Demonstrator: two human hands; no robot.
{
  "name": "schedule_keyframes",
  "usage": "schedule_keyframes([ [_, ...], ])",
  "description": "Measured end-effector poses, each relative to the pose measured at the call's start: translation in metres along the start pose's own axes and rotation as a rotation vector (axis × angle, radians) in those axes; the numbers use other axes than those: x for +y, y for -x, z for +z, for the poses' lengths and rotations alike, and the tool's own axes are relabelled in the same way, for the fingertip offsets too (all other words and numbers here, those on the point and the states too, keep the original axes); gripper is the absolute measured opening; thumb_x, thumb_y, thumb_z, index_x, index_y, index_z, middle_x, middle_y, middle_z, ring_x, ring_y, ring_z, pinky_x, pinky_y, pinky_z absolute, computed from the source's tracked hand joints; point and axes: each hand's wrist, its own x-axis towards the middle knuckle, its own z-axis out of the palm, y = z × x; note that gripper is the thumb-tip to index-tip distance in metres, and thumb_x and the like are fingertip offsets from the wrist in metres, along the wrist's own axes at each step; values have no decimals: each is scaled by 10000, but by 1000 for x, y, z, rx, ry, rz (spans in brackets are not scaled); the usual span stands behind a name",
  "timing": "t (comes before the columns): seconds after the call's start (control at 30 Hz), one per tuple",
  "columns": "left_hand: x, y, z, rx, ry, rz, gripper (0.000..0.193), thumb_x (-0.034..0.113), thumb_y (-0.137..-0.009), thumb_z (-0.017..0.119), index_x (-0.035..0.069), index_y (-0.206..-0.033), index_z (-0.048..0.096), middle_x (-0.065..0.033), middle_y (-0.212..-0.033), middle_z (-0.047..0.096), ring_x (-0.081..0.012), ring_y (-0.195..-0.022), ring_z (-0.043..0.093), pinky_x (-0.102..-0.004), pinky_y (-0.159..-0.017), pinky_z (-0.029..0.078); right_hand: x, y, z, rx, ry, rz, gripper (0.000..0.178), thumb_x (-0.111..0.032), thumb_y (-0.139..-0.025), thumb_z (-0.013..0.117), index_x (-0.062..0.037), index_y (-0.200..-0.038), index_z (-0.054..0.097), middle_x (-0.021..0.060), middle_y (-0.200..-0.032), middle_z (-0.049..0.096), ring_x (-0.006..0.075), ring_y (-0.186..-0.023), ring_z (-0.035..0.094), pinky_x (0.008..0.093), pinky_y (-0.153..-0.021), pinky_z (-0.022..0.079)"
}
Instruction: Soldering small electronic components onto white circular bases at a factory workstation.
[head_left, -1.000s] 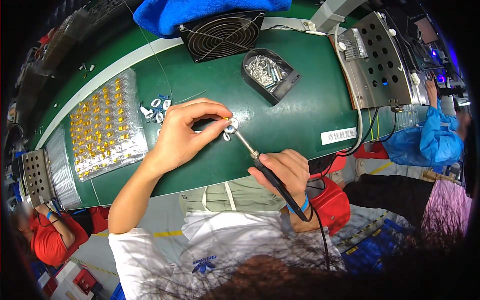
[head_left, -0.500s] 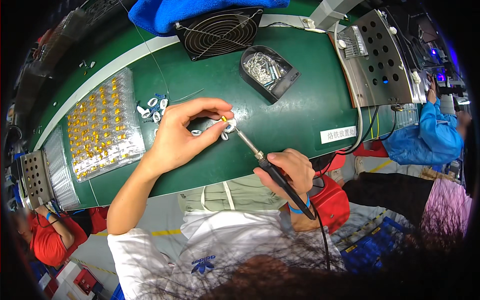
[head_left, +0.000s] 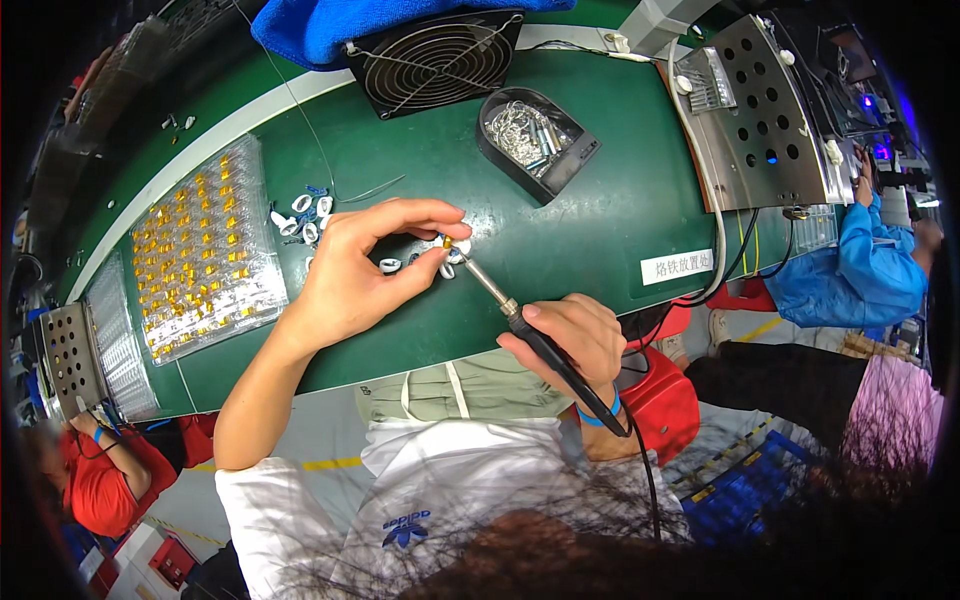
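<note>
Over a glossy green bench [head_left: 610, 235] in a shared workroom, a left hand [head_left: 355, 262] pinches a white-and-yellow part [head_left: 447, 242] near the tip of a soldering iron [head_left: 547, 351] (metal-shafted, black-handled) gripped by the right hand [head_left: 583, 342].

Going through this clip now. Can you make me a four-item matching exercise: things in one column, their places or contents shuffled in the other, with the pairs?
Things:
1. Soldering iron
2. Yellow piece near the iron's tip
3. Black bin
4. Fan

Places or contents:
A. Has a blue cloth along its upper edge in the picture
B. Held in the right hand
C. Contains loose metal bits
D. Pinched in the left hand

Pairs: 1-B, 2-D, 3-C, 4-A
</note>
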Motion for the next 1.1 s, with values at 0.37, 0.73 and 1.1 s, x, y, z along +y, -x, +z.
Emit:
schedule_keyframes([
  [0.37, -2, 0, 2, 23, -16, 0, 347, -85, -876, 692, -29, -1218, 685, -135, -1136, 762, -213, -1081, 735, -330, -980, 577, 0, 0, 1, 4, 3, -12, 486, -129, -698, 953, -13, -1087, 686, 134, -803, 713, 247, -585, 650, 316, -508, 486],
  [0.73, -2, 0, 3, 39, -29, 13, 341, -73, -867, 694, -5, -1201, 708, -124, -1120, 771, -222, -1043, 751, -326, -927, 593, 0, 2, -3, 18, -4, 4, 436, -139, -728, 938, -5, -1057, 686, 134, -783, 706, 246, -573, 641, 320, -509, 490],
  [1.1, 3, 0, 5, 87, -196, 221, 338, -131, -801, 747, -11, -1116, 731, -130, -1076, 774, -249, -1006, 742, -337, -898, 600, 0, -1, 1, 28, 10, -10, 449, -141, -706, 945, -8, -1049, 688, 131, -778, 705, 248, -561, 634, 322, -507, 489],
])
